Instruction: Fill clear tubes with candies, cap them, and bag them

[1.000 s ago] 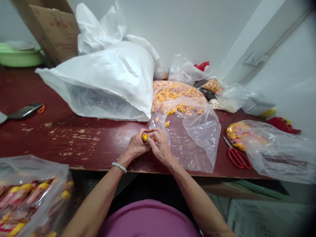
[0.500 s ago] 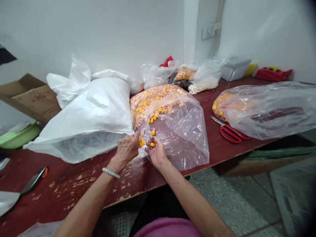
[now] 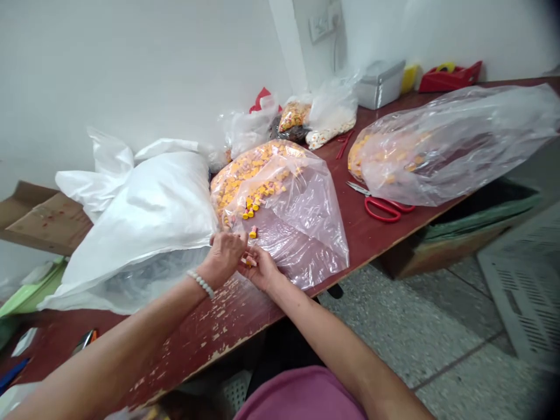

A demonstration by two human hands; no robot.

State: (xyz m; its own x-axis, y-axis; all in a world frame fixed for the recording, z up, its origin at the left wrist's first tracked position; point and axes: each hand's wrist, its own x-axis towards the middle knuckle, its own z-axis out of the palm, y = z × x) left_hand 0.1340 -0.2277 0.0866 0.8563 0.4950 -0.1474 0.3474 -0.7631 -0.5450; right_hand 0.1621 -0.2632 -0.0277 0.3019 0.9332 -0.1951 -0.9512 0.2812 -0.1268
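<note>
A clear plastic bag (image 3: 306, 233) lies on the dark red table, its far part full of small yellow and pink pieces (image 3: 245, 175). One loose piece (image 3: 252, 233) lies just beyond my fingers. My left hand (image 3: 226, 254), with a beaded bracelet on its wrist, is closed at the near left edge of the clear bag; what its fingertips pinch is too small to make out. Touching it, my right hand (image 3: 259, 267) is curled with the palm turned up, fingers closed around a small yellow and pink piece. A large white sack (image 3: 161, 198) lies just left of the clear bag.
Red-handled scissors (image 3: 382, 207) and another clear bag of yellow pieces (image 3: 437, 151) lie to the right. Small filled bags (image 3: 294, 116), a grey box (image 3: 380, 84) and a red tape dispenser (image 3: 450, 77) line the wall. A cardboard box (image 3: 48, 219) stands left.
The view has turned and tilted, so the table's things appear shifted left. My hands have come closer together, and the yellow pieces between them are now mostly hidden by the fingers.
</note>
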